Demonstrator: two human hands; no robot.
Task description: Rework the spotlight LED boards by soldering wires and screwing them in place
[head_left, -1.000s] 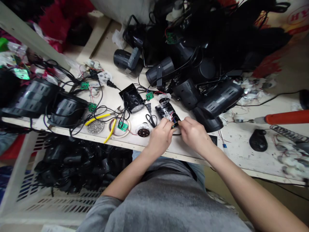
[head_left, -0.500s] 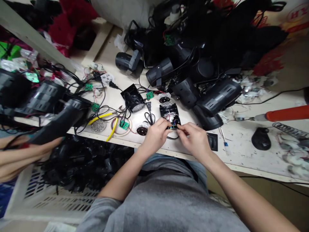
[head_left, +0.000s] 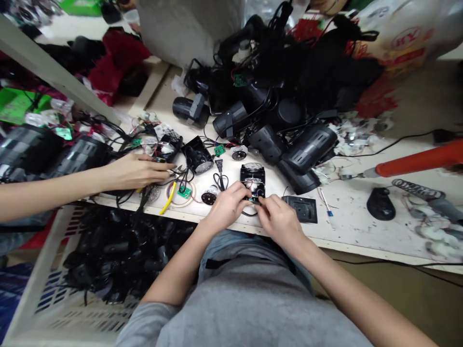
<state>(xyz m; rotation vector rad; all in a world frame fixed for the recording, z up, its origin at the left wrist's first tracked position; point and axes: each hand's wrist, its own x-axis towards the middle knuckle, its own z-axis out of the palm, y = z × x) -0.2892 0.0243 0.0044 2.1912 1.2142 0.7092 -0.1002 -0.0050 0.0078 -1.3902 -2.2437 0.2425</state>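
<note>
Before me on the bench lies an open black lamp housing (head_left: pixel 253 169), with a clear lens at its far end and thin wires inside. My left hand (head_left: pixel 228 206) is closed at its near end, thumb and forefinger pinching the edge of a small green circuit board (head_left: pixel 254 198). From the other side my right hand (head_left: pixel 280 218) pinches the same board; its fingertips partly hide it. A black cable loops below the housing. A flat black cover (head_left: pixel 303 208) lies right of my right hand, and a round LED disc (head_left: pixel 209 196) lies left of my left hand.
At left, a co-worker's hand (head_left: pixel 144 171) reaches over the bench near another open housing (head_left: pixel 170 147). Black lamp bodies (head_left: pixel 307 147) pile up behind. An orange-handled soldering iron (head_left: pixel 415 159) points in from the right. A white crate (head_left: pixel 36 308) of black parts stands below left.
The co-worker's hand has come in over the bench, and the long black lamp body it held is gone from there. My hands stay at the board; the view has shifted slightly.
</note>
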